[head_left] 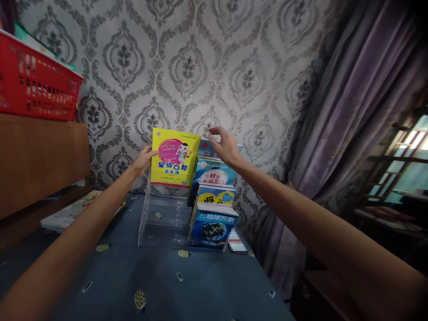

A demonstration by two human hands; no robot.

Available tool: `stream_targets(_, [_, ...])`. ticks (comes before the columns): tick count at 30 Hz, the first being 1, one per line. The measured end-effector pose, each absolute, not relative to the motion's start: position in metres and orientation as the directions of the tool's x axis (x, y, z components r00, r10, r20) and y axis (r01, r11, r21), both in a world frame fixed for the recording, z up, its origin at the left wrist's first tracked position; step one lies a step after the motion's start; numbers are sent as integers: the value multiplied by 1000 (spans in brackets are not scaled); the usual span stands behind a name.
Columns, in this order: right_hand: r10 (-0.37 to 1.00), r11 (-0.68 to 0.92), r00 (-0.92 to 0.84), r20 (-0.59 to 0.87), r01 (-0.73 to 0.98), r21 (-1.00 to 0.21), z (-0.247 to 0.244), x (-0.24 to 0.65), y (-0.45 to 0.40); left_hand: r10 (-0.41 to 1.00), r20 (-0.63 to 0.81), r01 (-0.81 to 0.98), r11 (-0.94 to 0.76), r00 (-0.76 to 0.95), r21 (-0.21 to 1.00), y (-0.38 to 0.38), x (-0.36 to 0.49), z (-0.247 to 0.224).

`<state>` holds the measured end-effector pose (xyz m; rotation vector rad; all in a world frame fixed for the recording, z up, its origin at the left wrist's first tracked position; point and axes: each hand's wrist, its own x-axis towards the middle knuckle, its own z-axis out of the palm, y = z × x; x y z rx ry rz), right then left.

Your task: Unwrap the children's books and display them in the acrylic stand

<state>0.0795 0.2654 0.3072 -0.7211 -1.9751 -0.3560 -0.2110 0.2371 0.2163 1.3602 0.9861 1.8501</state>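
We have the yellow book point(174, 156) upright at the back left of the clear tiered stand point(143, 223), our left hand point(144, 159) pinching its left edge. Our right hand point(224, 145), thumb and fingers spread apart, is near the stepped books point(216, 174) filling the stand's right side. Beneath lies a dark blue patterned cloth point(160, 281); leftward, a red basket point(40, 82) tops a wooden cabinet point(43, 156).

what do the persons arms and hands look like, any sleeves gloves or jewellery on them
The left hand and right hand are both bare, with no gloves. No sleeves show along the visible forearms, and no watch or bracelet shows at either wrist. The fingers are too small to rule out a thin ring.
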Motion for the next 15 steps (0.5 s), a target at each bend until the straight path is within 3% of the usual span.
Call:
stream_targets(3, [274,830,-390,879,557,-11,278,82,223,746,515,-30,-579,-423,815,223,-218,204])
stream_targets(7, [80,974,-691,718,208,93,232,82,140,603,523,115,-583,-602,804,187,-241,161])
stream_targets(11, [-168,985,-867,470,-134,105,217,71,70,556,493,304,-401,-669,864,147,-272,100])
stream_targets(15, [-233,971,-918,319,-236,29,163,69,24,528,529,507,-200,-665,838,123,-297,55])
